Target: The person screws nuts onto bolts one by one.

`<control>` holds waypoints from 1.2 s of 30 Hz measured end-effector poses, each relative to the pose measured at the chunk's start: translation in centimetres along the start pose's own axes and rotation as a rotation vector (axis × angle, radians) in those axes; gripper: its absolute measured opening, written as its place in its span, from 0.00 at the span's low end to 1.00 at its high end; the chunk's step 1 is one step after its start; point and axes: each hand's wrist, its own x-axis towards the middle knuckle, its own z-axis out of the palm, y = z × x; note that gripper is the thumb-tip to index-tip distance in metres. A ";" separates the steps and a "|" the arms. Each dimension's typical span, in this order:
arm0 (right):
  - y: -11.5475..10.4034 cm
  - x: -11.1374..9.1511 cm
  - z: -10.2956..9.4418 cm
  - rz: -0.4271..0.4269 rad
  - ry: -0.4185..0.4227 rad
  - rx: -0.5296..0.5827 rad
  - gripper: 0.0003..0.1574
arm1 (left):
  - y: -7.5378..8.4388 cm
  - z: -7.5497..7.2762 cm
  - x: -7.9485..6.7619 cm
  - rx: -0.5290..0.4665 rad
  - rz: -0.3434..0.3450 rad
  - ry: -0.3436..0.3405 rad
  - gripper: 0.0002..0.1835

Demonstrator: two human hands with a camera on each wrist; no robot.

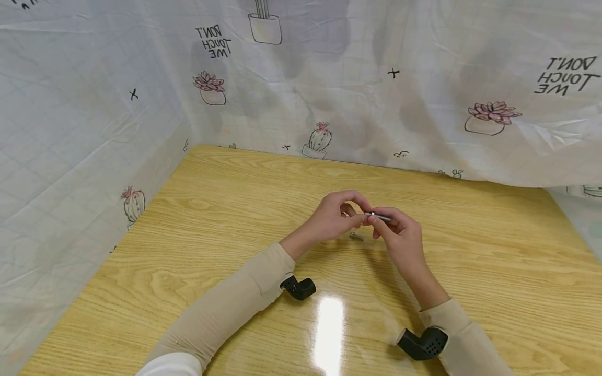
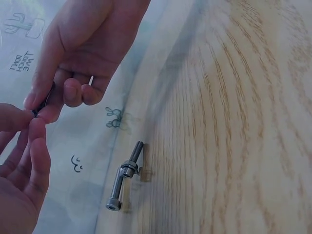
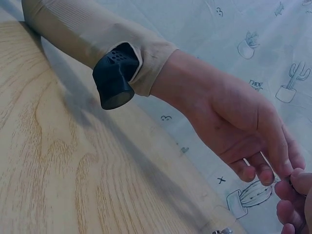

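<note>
"What are the hands holding?"

"They share one slim metal rod (image 1: 383,217), held up above the bench (image 1: 494,250). The right hand (image 1: 402,237) pinches it between thumb and fingertip. The left hand (image 1: 335,216) pinches the rod's left end, its thumb and index finger making a rounded loop. The fingertips of both hands meet there and hide most of that end."

"Anything close by?"

"On the bench, below the hands and slightly nearer, two metal bolts (image 2: 116,189) lie end to end. A nut (image 2: 130,165) seems to sit where they meet, though the detail is too small to be sure."

"And further out?"

"Beige sleeves (image 1: 235,300) cover both forearms, each with a black camera (image 1: 298,288) at the wrist. The near bench carries a bright reflection (image 1: 328,334). Along the far and left edges hangs a pale sheet (image 1: 367,104) printed with potted plants and backwards lettering."
</note>
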 end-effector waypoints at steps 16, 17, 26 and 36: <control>0.0 -0.3 0.3 -0.018 0.011 0.004 0.14 | 0.0 -0.2 -0.3 0.006 -0.004 0.011 0.05; -0.1 -0.3 0.3 -0.014 0.012 0.001 0.14 | 0.0 -0.2 -0.3 0.002 0.006 0.009 0.05; 0.0 -0.5 0.4 -0.012 0.023 0.000 0.14 | -0.2 -0.2 -0.4 -0.003 0.035 -0.001 0.07; 0.0 -0.6 0.6 -0.040 0.040 0.006 0.13 | -0.2 -0.2 -0.3 0.033 -0.049 0.019 0.06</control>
